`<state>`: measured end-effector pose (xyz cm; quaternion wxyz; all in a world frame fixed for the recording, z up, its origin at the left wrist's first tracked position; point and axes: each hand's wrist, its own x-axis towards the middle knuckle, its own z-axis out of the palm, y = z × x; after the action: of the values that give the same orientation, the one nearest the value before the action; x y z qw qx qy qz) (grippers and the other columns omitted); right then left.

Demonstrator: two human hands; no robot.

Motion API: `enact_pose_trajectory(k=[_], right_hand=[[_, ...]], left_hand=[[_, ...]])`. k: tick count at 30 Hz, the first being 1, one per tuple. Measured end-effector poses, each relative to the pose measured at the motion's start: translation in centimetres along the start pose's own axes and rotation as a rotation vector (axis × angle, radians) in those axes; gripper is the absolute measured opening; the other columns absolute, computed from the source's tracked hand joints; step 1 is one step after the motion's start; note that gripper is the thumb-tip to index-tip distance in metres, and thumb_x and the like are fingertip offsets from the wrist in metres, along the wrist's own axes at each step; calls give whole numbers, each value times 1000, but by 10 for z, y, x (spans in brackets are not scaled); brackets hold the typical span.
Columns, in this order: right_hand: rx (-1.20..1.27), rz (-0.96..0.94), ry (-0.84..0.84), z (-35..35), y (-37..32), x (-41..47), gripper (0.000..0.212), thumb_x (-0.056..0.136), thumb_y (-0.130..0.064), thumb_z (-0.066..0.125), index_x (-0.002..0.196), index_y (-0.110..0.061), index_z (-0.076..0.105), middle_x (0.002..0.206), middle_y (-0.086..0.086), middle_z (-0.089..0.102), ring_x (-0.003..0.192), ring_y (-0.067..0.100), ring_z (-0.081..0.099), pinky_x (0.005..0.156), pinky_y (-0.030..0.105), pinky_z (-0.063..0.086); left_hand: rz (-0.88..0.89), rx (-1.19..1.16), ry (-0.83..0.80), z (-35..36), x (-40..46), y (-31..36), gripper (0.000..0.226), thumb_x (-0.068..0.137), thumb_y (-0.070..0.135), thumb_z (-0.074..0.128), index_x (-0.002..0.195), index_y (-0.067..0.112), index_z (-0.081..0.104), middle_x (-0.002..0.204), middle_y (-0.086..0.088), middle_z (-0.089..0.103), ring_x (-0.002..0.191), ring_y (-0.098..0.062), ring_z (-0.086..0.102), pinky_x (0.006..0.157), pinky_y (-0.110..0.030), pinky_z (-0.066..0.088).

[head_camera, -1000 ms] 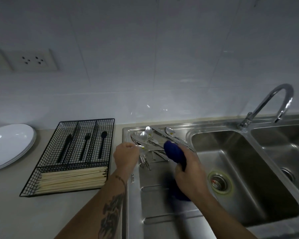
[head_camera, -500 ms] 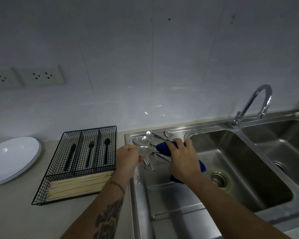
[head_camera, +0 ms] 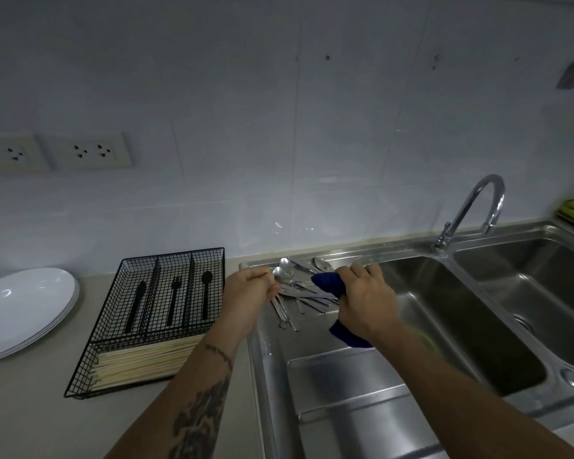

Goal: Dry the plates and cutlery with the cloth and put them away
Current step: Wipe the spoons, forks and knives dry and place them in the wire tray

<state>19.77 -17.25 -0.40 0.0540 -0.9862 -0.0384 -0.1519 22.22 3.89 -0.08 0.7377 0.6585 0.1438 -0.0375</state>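
Steel cutlery heaps on the drainboard beside a wire organiser.

Left hand pinches spoon above drainboard. Right hand grips blue cloth, wrapped round spoon's handle end; cloth tail hangs below wrist. Loose cutlery piled on drainboard under hands. Wire tray on counter just left of sink: black knife, fork, spoon in rear compartments, chopsticks in front. White plates stacked far left. Tap behind basins.
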Motion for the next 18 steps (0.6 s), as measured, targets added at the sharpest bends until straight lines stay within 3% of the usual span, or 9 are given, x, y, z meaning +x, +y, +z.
enact_pose_trajectory(k=[3, 7, 12, 15, 18], right_hand=[[58, -1, 67, -5, 4, 3, 38, 78, -16, 61, 116, -21, 62, 105, -2, 63, 98, 25, 49, 61, 30, 40], [1, -89, 94, -11, -8, 6, 49, 67, -10, 66, 116, -17, 65, 103, 1, 65, 88, 23, 49, 71, 33, 45], [-20, -145, 91, 6, -17, -4, 74, 55, -9, 74, 127, -12, 59, 120, 7, 63, 92, 28, 51, 77, 38, 48], [9, -46, 59, 10, -5, -6, 69, 58, -6, 69, 126, -15, 59, 121, 4, 62, 92, 27, 47, 75, 36, 46], [5, -140, 62, 10, -17, -8, 63, 60, -3, 67, 121, -17, 60, 118, 1, 64, 89, 23, 48, 74, 35, 45]], left_hand=[[195, 238, -30, -6, 1, -3, 18, 88, 4, 65, 97, 15, 75, 94, -3, 75, 90, -18, 72, 84, -34, 60], [261, 279, -15, -3, -5, -3, 14, 90, 6, 65, 87, 17, 73, 84, -6, 74, 76, -20, 72, 75, -34, 60], [105, 108, -45, 2, -5, 5, 13, 94, 4, 59, 89, 9, 71, 81, -8, 73, 67, -12, 66, 62, -23, 54], [-36, -5, -34, -2, -4, 5, 10, 93, 0, 59, 95, 2, 69, 82, -13, 69, 67, -16, 66, 58, -22, 55], [-130, -54, -60, 0, -6, 1, 8, 93, 0, 60, 97, 1, 67, 80, -12, 66, 66, -18, 67, 59, -23, 55]])
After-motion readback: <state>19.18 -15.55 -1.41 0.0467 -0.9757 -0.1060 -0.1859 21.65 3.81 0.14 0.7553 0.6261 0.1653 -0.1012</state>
